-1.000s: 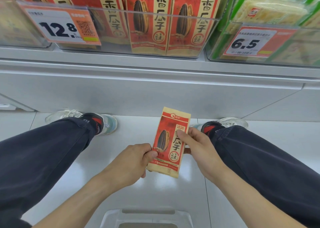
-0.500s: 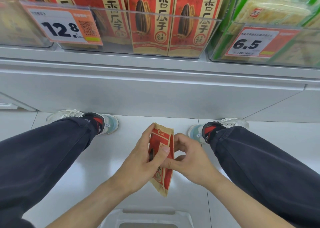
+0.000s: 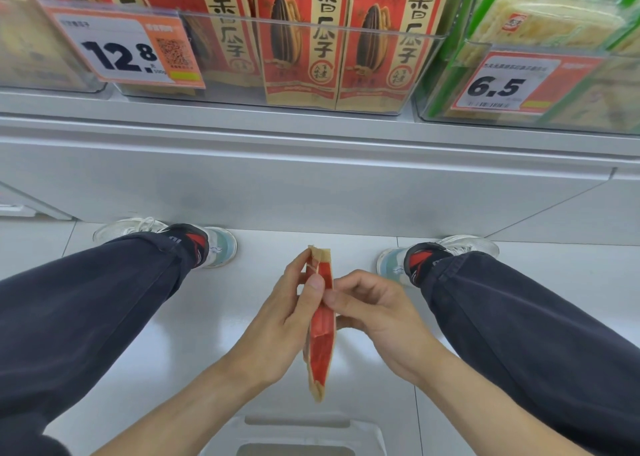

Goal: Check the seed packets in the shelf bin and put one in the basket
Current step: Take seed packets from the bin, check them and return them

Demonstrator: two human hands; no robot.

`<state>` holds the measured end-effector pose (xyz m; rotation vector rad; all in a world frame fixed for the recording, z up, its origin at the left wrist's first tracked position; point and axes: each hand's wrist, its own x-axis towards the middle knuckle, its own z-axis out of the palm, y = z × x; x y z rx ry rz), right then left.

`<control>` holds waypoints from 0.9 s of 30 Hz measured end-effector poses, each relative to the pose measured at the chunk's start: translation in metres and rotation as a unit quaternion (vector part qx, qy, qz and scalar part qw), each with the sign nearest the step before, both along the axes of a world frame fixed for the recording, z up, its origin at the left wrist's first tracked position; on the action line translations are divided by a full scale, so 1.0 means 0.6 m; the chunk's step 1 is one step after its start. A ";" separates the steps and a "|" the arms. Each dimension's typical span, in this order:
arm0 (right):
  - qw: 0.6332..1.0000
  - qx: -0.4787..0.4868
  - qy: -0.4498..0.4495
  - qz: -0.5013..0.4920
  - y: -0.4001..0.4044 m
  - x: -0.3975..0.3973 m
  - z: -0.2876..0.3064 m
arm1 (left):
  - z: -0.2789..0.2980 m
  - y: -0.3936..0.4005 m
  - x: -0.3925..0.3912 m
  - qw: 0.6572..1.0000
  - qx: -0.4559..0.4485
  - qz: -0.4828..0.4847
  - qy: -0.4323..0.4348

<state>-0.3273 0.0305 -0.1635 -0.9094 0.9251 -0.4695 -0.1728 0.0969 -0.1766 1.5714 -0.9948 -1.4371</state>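
"12.8" is being shown on the orange price tag (image 3: 121, 45) clipped to the seed bin (image 3: 408, 71); "香瓜子" is being displayed on the red packets (image 3: 298, 36), "6.5" on the right tag (image 3: 516, 83).

Red-and-tan seed packet (image 3: 322, 338); orange price tags (image 3: 121, 43); dark navy trousers (image 3: 86, 317)

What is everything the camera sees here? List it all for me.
held seed packet: one, red and tan, edge-on between both hands above the floor
shelf seed packets: several, red and tan, upright in the clear bin
clear bin: one, see-through, on the shelf
price tags: two, orange and white, 12.8 on the left, 6.5 on the right
pale snack packs: several, cream with green, right-hand bin
basket: one, pale grey, bottom edge, only partly seen
shoes: two, white and pale blue, on the floor
left hand: holds the packet
right hand: pinches the packet
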 end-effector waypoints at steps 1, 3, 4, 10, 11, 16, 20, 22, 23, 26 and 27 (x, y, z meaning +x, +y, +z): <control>1.000 0.005 0.003 0.003 0.004 0.002 -0.001 | 0.004 0.000 -0.002 1.000 0.000 -0.010 -0.008; 1.000 0.022 0.002 0.003 0.012 0.006 -0.003 | 0.007 0.001 -0.006 1.000 -0.001 -0.014 -0.016; 0.999 0.037 -0.002 0.002 0.016 0.008 -0.005 | 0.005 0.003 -0.007 1.000 0.002 -0.006 -0.013; 0.996 0.090 -0.016 0.002 0.012 0.004 -0.010 | 0.000 0.001 -0.011 0.999 0.033 0.015 0.041; 0.996 0.091 -0.020 0.002 0.012 0.004 -0.010 | 0.000 0.001 -0.011 0.999 0.030 0.016 0.041; 0.996 -0.049 0.072 0.030 0.018 0.005 -0.017 | -0.004 0.001 -0.015 0.994 0.050 0.086 0.042; 0.969 -0.131 0.160 0.135 0.024 0.001 -0.021 | 0.000 -0.007 -0.009 0.981 0.095 0.170 0.028; 0.969 -0.080 0.166 0.162 0.025 0.001 -0.022 | 0.003 -0.011 -0.002 0.973 0.095 0.203 0.046; 0.971 -0.055 0.167 0.162 0.024 0.002 -0.021 | 0.001 -0.011 0.001 0.971 0.089 0.214 0.053; 0.984 0.010 0.135 0.120 0.016 0.002 -0.020 | -0.004 -0.009 0.007 0.975 0.083 0.201 0.038; 0.988 0.027 0.120 0.095 0.012 0.001 -0.020 | -0.003 -0.010 0.006 0.977 0.093 0.189 0.039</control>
